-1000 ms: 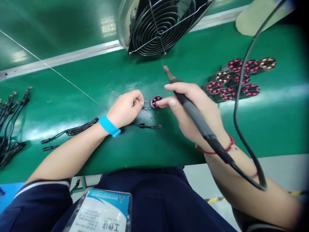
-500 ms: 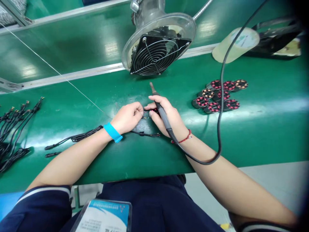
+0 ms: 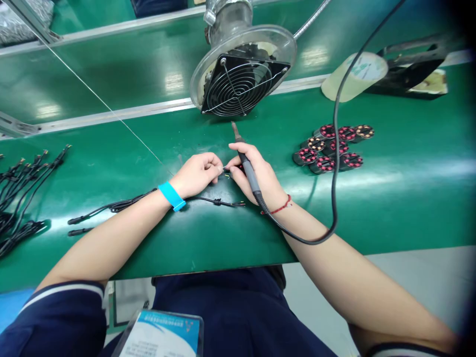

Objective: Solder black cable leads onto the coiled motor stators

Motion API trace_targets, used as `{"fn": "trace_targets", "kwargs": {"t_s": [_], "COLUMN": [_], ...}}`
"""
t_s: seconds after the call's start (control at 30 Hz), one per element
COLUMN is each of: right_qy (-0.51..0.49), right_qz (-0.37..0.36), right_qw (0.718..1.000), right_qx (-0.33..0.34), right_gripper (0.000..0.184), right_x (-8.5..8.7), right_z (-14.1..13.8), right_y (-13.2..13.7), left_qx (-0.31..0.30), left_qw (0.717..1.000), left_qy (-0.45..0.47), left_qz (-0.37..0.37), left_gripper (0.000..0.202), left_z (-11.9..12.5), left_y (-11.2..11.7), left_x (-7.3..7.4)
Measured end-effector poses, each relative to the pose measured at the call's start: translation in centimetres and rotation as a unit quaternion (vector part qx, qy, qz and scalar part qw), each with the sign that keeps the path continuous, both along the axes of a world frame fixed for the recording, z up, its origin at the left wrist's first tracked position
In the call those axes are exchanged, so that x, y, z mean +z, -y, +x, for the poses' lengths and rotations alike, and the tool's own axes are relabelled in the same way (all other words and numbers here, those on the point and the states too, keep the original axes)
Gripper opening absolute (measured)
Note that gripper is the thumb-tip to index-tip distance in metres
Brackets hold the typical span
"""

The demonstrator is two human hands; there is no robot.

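My right hand (image 3: 262,176) is closed around a soldering iron (image 3: 248,168), its tip pointing up and away toward the fan. Its thumb and forefinger also reach a small dark part with red spots, mostly hidden by the fingers. My left hand (image 3: 201,173) pinches thin wire ends (image 3: 225,173) right beside the right fingertips. Below the hands lies a black cable (image 3: 217,202) with stripped ends. A bundled black cable (image 3: 128,202) runs under my left forearm. A thin pale strand (image 3: 122,119) stretches from the upper left down toward my left hand.
A fume extractor fan (image 3: 241,89) hangs just beyond the iron's tip. Several round parts with red or copper windings (image 3: 329,148) stand at the right. Behind them are a tape roll (image 3: 353,77) and a black tape dispenser (image 3: 412,82). Black cables (image 3: 22,198) lie at the far left.
The view has shifted slightly. My hands stay close together, with the left fingertips a little nearer the right ones. The soldering iron remains in my right hand.
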State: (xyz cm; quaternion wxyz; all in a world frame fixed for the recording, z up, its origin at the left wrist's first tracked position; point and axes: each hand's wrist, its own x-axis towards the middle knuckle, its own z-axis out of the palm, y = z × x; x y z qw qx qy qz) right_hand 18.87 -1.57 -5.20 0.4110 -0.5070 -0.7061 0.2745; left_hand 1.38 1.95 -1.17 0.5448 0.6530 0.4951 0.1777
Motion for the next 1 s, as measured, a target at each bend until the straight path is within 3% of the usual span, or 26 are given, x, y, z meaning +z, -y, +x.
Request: {"fn": "trace_targets", "kwargs": {"t_s": [0.17, 0.33, 0.47, 0.73, 1.0], "right_qy": [0.007, 0.062, 0.053, -0.068, -0.068], "right_qz": [0.067, 0.128, 0.098, 0.059, 0.031], "right_qw": [0.998, 0.989, 0.994, 0.995, 0.997], "right_qx": [-0.001, 0.026, 0.023, 0.031, 0.021], "right_gripper": [0.055, 0.049, 0.041, 0.044, 0.046], "right_x": [0.1, 0.3, 0.5, 0.4, 0.5], "right_z": [0.2, 0.0, -0.2, -0.2, -0.5], "right_y": [0.6, 0.7, 0.7, 0.6, 0.6], "left_qx": [0.035, 0.038, 0.020, -0.075, -0.110], "left_qw": [0.998, 0.997, 0.997, 0.976, 0.960], "left_qy": [0.043, 0.065, 0.065, 0.037, -0.037], "left_qz": [-0.019, -0.023, 0.043, 0.199, 0.256], "left_gripper": [0.013, 0.017, 0.012, 0.005, 0.009], "left_z": [0.2, 0.1, -0.1, -0.7, -0.9], "left_y": [0.0, -0.1, 0.0, 0.1, 0.3], "left_x": [0.3, 0.0, -0.5, -0.1, 0.3]}}
